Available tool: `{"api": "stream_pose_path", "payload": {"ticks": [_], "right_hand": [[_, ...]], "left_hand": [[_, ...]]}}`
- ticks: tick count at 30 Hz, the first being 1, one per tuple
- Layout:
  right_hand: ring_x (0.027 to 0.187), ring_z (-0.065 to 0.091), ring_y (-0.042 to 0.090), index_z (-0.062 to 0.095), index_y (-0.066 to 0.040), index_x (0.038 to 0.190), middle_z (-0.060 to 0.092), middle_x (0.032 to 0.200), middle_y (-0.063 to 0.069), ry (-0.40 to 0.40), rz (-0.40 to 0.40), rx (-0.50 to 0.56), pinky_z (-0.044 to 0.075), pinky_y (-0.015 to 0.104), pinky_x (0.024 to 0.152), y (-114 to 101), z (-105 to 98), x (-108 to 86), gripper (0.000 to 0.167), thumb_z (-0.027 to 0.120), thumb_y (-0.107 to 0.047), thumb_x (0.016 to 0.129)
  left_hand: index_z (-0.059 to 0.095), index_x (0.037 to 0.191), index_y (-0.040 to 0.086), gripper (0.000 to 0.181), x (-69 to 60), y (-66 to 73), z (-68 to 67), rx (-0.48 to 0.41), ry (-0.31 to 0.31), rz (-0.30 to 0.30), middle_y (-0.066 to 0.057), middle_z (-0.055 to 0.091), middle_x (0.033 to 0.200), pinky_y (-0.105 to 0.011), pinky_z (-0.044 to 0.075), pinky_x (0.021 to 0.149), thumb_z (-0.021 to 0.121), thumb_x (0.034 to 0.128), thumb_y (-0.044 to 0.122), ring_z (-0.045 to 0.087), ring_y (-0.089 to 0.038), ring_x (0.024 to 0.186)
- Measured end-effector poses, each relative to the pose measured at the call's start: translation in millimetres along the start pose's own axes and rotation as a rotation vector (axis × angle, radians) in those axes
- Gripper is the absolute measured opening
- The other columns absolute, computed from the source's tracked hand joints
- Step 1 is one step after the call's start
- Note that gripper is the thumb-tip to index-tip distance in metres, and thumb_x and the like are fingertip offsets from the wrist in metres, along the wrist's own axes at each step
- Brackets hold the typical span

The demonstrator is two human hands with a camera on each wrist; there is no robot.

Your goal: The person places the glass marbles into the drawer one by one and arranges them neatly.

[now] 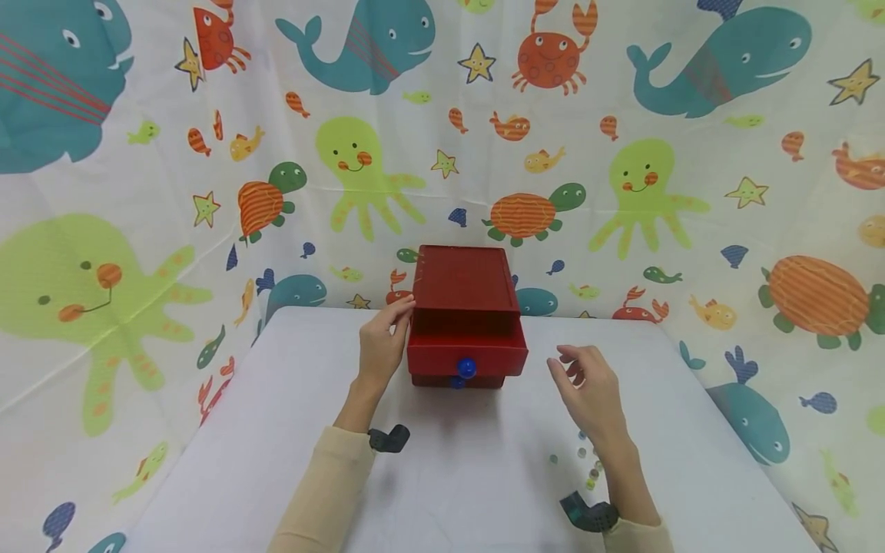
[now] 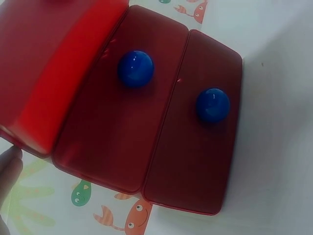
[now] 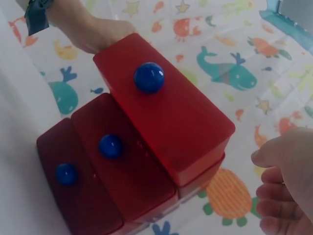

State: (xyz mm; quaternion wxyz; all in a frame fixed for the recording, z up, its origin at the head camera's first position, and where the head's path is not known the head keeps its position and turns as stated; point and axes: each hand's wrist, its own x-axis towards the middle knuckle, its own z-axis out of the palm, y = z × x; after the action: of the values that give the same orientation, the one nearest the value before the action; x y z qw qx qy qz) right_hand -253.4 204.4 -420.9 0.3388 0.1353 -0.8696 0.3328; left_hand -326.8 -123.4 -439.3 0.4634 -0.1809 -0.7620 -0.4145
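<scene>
A red drawer box (image 1: 470,276) with several stacked drawers stands at the back of the table. Its top drawer (image 1: 435,361) is pulled out, and a round blue knob (image 1: 467,368) sits on the drawer's front. The two lower drawers, seen in the left wrist view, are closed and carry blue knobs (image 2: 136,69) too. My left hand (image 1: 382,342) rests its fingertips against the box's left side near the top. To the right of the box, my right hand (image 1: 588,388) is held in the air, apart from it, with fingers loosely bent around nothing.
Several small coloured discs (image 1: 582,453) lie on the white table (image 1: 276,430) beneath the right forearm. A cloth printed with sea animals (image 1: 442,192) hangs behind the box and along both sides. A dark strap-like device (image 1: 389,438) sits on the left wrist.
</scene>
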Motion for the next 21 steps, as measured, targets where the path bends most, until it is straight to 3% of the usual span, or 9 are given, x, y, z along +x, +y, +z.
{"api": "stream_pose_path", "payload": {"ticks": [14,21], "right_hand": [[0.076,0.057,0.012,0.069,-0.005,0.114,0.068,0.097,0.008,-0.026,0.034,-0.022,0.052,0.022,0.064,17,0,-14.1,0.028,0.074,-0.018,0.091],[0.075,0.057,0.012,0.069,-0.005,0.114,0.068,0.096,0.008,-0.037,0.061,-0.023,0.051,0.019,0.063,24,2,-20.9,0.027,0.074,-0.018,0.09]], "left_hand": [[0.074,0.112,0.0,0.02,0.1,-1.6,0.5,0.001,0.035,0.036,-0.012,0.075,0.116,-0.033,0.06,0.083,0.066,0.0941,0.002,0.074,-0.025,0.101],[0.073,0.112,-0.001,0.02,0.4,0.8,0.0,-0.002,0.018,0.026,-0.012,0.075,0.116,-0.03,0.059,0.085,0.066,0.095,0.004,0.074,-0.025,0.102]]}}
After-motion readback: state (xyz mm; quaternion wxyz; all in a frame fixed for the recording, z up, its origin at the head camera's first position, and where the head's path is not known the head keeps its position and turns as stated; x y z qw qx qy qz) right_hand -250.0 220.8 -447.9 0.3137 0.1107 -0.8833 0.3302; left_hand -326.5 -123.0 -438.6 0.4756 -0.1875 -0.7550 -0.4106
